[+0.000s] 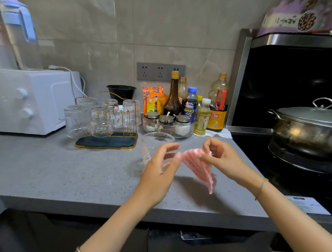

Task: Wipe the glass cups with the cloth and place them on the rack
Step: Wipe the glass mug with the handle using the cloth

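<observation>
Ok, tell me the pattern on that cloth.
The cloth has pink and white stripes, shown best in the head view.

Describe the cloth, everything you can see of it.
The cloth is thin fabric with pink-and-white stripes, slightly motion-blurred. It is held in the air above the grey counter, spread between both hands: the right hand pinches its upper right part, and the left hand appears to pinch its left corner. The rest hangs down in a loose fold. Nothing else visibly touches it.
</observation>
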